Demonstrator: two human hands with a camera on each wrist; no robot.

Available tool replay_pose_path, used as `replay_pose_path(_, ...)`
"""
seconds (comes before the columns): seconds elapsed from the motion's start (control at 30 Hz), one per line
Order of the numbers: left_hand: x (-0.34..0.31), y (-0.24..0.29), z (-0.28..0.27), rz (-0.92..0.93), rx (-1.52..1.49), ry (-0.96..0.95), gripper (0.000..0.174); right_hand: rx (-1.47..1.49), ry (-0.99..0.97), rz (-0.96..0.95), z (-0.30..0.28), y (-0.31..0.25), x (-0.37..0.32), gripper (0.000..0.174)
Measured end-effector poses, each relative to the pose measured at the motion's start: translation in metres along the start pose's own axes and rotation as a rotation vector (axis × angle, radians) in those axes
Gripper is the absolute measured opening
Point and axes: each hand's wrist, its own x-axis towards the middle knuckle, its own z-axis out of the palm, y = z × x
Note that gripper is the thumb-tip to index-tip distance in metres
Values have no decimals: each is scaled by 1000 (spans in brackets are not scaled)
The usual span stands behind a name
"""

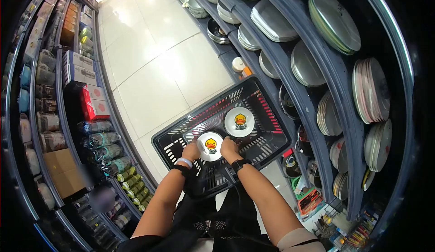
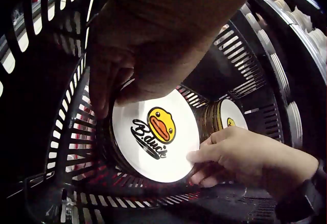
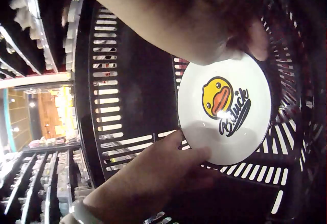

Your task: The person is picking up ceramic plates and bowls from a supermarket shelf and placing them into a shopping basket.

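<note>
A white plate (image 1: 210, 146) with a yellow duck print lies in the black basket (image 1: 199, 186), between both hands. The left hand (image 1: 191, 151) grips its left edge and the right hand (image 1: 229, 147) its right edge. In the left wrist view, this plate (image 2: 127, 132) tops a stack, with the right hand's (image 2: 240, 155) thumb on the rim and fingers curled below; the left hand (image 2: 138, 45) is in shadow. The right wrist view shows the left hand's (image 3: 171, 157) thumb over the plate's (image 3: 191, 101) rim. Beside it sits another duck-print stack (image 1: 239, 122).
Shelves of stacked plates (image 1: 308, 64) and bowls curve along the right. Packaged goods and boxes (image 1: 94, 102) fill the left shelves, with a cardboard box (image 1: 63, 172) low down. Pale floor tiles (image 1: 154, 70) run between them. The basket's slotted walls surround both stacks.
</note>
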Motion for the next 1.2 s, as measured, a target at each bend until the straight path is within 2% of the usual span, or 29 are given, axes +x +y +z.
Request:
replay_pose_path(0.13,6,-3,4,-52,36,-41,60,-4,10,22,5,-3,1,29)
replay_pose_path(0.27,10,3,3,-6,57,-74,55,-78,27,43,4,-2,0,29)
replay_pose_path(0.6,9,1,8,29,87,0,45,-11,70,17,11,6,5,26)
replay_pose_path(0.67,7,-1,8,43,76,19,44,-45,70,-25,10,7,2,26)
replay_pose_path(0.77,-1,4,-11,-52,27,-41,53,-42,73,-111,0,7,-14,24)
replay_pose_path(0.8,-3,6,-13,-66,7,-12,56,-39,87,-115,-12,6,-26,24)
replay_pose_path(0.87,-32,33,-41,-73,-13,81,60,-17,9,-267,-36,5,-49,22)
replay_pose_path(0.9,-42,41,-43,-4,14,174,56,39,79,-371,-34,17,-52,21)
replay_pose_path(0.93,-37,41,-41,0,39,187,53,34,87,-369,-38,17,-58,21)
replay_pose_path(1.0,-67,62,-49,213,-70,269,48,309,64,-550,-69,42,-90,21)
replay_pose_path(1.03,-82,95,-54,266,-86,227,44,360,103,-541,-92,62,-108,21)
replay_pose_path(1.07,-95,100,-58,260,-111,188,40,402,87,-559,-97,64,-118,22)
replay_pose_path(1.1,-98,111,-50,320,-188,229,34,384,115,-558,-107,76,-129,21)
replay_pose_path(1.13,-119,154,-49,436,-232,240,31,427,173,-531,-130,103,-154,21)
replay_pose_path(1.2,-122,172,-37,482,-356,186,30,471,193,-512,-146,118,-175,22)
